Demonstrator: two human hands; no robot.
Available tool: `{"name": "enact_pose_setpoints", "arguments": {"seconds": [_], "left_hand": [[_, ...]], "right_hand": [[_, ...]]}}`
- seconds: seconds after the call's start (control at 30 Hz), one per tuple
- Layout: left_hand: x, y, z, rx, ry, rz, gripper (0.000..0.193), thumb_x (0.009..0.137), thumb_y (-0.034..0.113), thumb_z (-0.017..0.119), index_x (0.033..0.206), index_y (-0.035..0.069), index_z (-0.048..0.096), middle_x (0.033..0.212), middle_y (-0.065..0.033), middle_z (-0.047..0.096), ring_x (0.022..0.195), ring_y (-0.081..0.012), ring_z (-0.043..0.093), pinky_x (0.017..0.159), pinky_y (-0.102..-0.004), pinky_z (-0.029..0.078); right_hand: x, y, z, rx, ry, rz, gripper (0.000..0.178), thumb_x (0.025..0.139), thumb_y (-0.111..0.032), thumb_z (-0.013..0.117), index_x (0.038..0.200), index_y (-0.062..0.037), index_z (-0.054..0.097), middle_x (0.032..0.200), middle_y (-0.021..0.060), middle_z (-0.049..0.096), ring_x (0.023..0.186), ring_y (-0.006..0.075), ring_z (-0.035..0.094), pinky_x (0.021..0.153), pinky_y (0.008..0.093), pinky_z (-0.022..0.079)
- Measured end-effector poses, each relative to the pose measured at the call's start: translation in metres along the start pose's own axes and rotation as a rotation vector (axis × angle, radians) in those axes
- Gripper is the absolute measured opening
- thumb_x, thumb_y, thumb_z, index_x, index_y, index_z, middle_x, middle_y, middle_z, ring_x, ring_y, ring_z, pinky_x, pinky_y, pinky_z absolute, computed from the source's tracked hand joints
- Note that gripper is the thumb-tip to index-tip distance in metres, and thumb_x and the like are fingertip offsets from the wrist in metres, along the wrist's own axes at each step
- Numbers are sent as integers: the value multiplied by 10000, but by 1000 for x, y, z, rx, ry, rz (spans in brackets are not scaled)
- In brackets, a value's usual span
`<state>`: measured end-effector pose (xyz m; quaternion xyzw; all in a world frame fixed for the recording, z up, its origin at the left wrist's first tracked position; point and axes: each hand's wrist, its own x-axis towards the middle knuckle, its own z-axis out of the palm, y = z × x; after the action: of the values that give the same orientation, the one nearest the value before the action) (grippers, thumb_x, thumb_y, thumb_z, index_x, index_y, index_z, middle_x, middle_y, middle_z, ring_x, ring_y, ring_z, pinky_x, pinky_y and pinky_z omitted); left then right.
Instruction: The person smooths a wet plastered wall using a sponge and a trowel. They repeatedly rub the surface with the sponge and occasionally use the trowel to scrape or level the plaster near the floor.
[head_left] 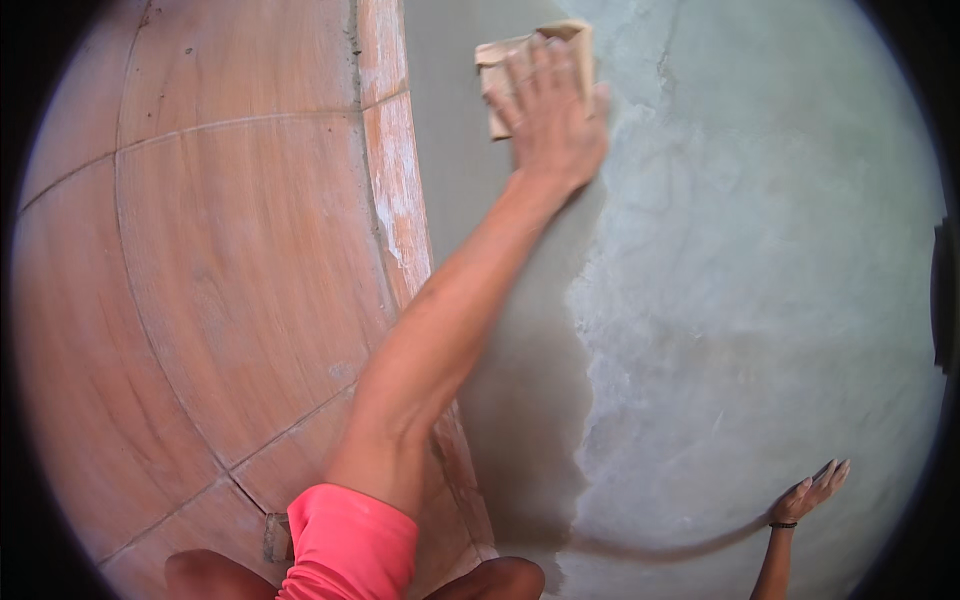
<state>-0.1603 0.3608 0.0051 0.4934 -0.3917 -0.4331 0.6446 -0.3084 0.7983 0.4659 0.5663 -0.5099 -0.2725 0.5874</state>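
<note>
Pink fabric, your short sleeve (352,545), sits at the lower edge of the view, and from it your bare left forearm runs up and to the right across the frame. Beside it at lower right, your right hand (808,492) rests flat on the grey plaster wall (760,250), fingers straight and together, holding nothing; a dark band circles that wrist. Left of your arm lie large reddish-brown stone slabs (240,240) with thin joints between them, and a narrow paler strip (400,190) marked with white smears runs along the edge where the slabs meet the plaster. The plaster shows two tones: a darker, smoother grey band just beside the strip, under your forearm, and a lighter, mottled grey-green area spreading to the right.

Farthest up, your left hand (552,110) is spread wide, palm pressed down over a tan folded sheet (500,80), probably sandpaper, which lies flat against the wall near the top of the view. Its corners show past your fingertips and on the left side of your hand.
</note>
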Motion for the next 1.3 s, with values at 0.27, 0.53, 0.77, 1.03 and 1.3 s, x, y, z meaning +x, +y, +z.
{"name": "enact_pose_setpoints", "arguments": {"seconds": [0.27,0.53,0.77,1.03,1.3], "left_hand": [[-75,-4,-8,61,-189,339,646,971,368,380,1482,25,184,1562,-159,103,1437,-388,26,1128,-578,-18],[-23,21,12,-12,-93,245,628,986,396,301,1486,34,182,1562,-151,111,1443,-355,35,1126,-582,-17],[-20,-21,-1,43,-29,221,632,980,387,336,1476,19,203,1556,-162,129,1441,-366,33,1126,-583,-20],[-72,21,-9,-58,-244,361,639,977,372,357,1476,9,191,1555,-172,120,1441,-366,39,1125,-584,-20],[26,2,-5,13,-6,87,643,973,349,384,1473,-1,181,1553,-184,117,1439,-371,45,1138,-554,-16]], "right_hand": [[-2,-1,4,-22,-16,-37,570,986,-365,303,1436,-15,308,1516,199,225,1407,372,191,1130,512,166],[-6,-2,14,2,-9,-49,581,979,-377,294,1432,-14,318,1518,193,231,1412,361,184,1135,507,151],[4,3,-6,-35,1,-37,589,974,-383,299,1432,-14,319,1518,194,232,1413,363,181,1135,509,147],[-11,1,6,35,-14,-20,590,975,-392,292,1428,-15,325,1518,192,233,1411,364,185,1136,507,145],[1,1,5,-8,7,-22,575,979,-385,291,1437,-39,320,1518,190,232,1409,369,188,1132,515,150]]}}
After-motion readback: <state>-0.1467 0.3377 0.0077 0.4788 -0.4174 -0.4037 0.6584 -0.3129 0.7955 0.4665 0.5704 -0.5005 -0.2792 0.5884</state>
